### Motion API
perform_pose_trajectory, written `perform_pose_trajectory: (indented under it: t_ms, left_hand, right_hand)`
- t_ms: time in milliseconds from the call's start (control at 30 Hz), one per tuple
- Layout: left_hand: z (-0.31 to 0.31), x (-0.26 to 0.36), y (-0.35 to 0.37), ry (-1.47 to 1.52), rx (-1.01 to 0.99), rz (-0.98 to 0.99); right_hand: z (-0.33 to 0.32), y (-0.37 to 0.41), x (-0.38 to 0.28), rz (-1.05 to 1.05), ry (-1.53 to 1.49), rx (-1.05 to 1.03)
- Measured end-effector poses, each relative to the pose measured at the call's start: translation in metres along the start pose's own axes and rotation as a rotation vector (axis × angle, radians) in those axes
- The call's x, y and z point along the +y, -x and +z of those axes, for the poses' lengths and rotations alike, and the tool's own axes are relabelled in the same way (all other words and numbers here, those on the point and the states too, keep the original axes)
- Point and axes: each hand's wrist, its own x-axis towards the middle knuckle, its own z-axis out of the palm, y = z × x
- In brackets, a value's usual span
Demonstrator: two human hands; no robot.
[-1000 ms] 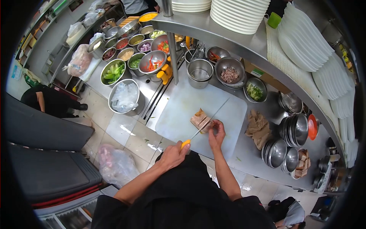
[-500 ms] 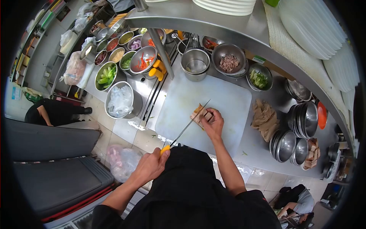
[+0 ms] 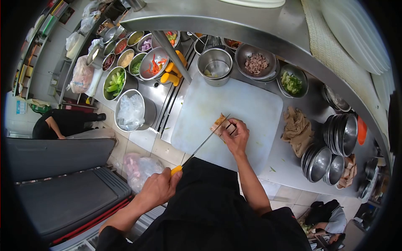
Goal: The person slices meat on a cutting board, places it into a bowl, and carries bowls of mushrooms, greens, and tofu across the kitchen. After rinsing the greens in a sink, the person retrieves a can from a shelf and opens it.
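Observation:
My left hand [image 3: 161,186] is wrapped round the yellow handle of a long kitchen knife [image 3: 200,147], close to my apron. Its blade slants up and to the right, with the tip over a chunk of cooked pork [image 3: 218,124] that has a browned edge. My right hand [image 3: 237,137] grips the pork from the right, thumb and fingers bent around the cut pieces close to the blade. Under the meat lies a white cutting board [image 3: 197,104].
Behind the board stand a steel pot [image 3: 215,67], a bowl of chopped meat [image 3: 256,62] and a bowl of greens [image 3: 292,81]. A brown cloth [image 3: 298,131] and stacked bowls [image 3: 317,163] lie right. A steel shelf [image 3: 234,29] overhangs the counter. A person [image 3: 63,124] bends at left.
The knife has shifted slightly, its tip now a little lower over the pork. My left hand sits slightly farther left and lower. The whole view has also shifted a little.

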Motion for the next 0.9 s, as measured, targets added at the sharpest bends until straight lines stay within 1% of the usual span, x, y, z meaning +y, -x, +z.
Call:
perform_pose_trajectory:
  t_ms: [67,133,267,467,533,567,633,900]
  left_hand:
    - [0.003,0.000,-0.011,-0.005,-0.003,0.016]
    - [0.007,0.002,-0.019,-0.014,0.016,0.036]
    - [0.020,-0.002,-0.042,0.034,0.034,0.098]
    - [0.049,-0.006,-0.078,0.092,0.053,0.150]
    - [0.054,-0.009,-0.082,0.117,0.069,0.160]
    - [0.055,-0.011,-0.082,0.119,0.068,0.159]
    - [0.057,-0.013,-0.083,0.099,0.061,0.140]
    - [0.054,-0.009,-0.084,0.138,0.007,0.135]
  right_hand:
    - [-0.001,-0.001,-0.001,0.004,0.010,0.012]
    - [-0.002,0.000,-0.001,0.086,-0.061,-0.039]
    - [-0.001,0.003,0.006,0.049,0.013,-0.053]
    - [-0.002,0.001,0.004,0.124,-0.041,-0.069]
    - [-0.002,0.000,0.003,0.064,-0.020,-0.063]
    - [-0.001,0.001,0.003,0.064,-0.019,-0.065]
    - [0.000,0.001,0.004,0.136,-0.069,-0.076]
    - [-0.001,0.001,0.007,0.117,-0.076,-0.062]
